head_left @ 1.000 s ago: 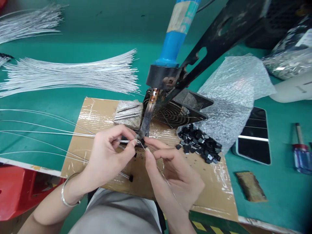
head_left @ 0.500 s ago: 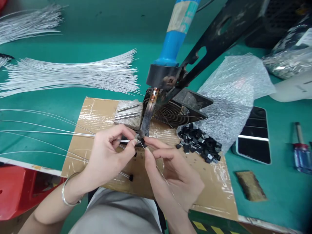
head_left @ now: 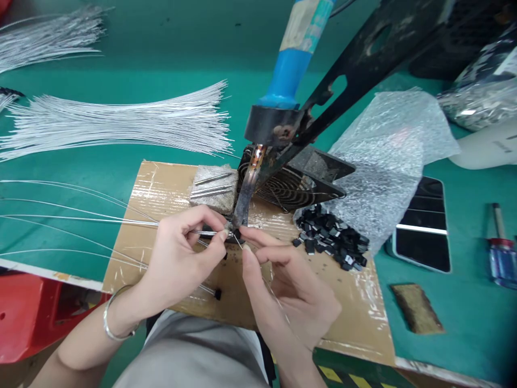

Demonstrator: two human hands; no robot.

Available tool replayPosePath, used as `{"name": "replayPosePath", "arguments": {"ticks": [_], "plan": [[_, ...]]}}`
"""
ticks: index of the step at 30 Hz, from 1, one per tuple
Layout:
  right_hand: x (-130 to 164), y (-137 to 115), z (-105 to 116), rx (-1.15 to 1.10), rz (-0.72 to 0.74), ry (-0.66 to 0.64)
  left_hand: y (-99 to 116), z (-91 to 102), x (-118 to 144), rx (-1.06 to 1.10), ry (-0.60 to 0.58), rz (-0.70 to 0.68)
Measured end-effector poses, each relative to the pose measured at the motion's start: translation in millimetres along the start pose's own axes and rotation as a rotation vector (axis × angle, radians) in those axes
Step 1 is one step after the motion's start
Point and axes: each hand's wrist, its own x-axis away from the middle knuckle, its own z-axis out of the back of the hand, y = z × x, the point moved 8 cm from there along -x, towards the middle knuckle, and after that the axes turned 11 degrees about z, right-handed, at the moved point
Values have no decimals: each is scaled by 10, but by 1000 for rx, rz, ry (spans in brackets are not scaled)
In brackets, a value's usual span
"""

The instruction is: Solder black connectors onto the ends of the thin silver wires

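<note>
Your left hand [head_left: 181, 258] and right hand [head_left: 288, 293] meet fingertip to fingertip, thumbs and forefingers pinched, both wrists angled inward, a bangle on the left.

My hands [head_left: 242, 269] are bare, with no gloves on either of them. My left hand [head_left: 181, 258] has a thin silver bangle [head_left: 111, 323] round the wrist, a plain smooth metal ring that hangs a little loose. My right hand [head_left: 291, 296] wears nothing, neither ring nor band. My nails are short and unpainted, with pale tips that catch the light. Both forearms are uncovered as far as I can see them, so no sleeve shows on either side. Below my wrists lies my grey garment [head_left: 194, 355], a soft plain cloth without print or pattern, creased in a few broad folds.
</note>
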Motion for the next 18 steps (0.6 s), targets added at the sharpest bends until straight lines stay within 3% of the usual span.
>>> {"name": "replayPosePath", "arguments": {"ticks": [18], "plan": [[-34,-24,-16,47,50,8,29,1,19,18,-11,-17]]}}
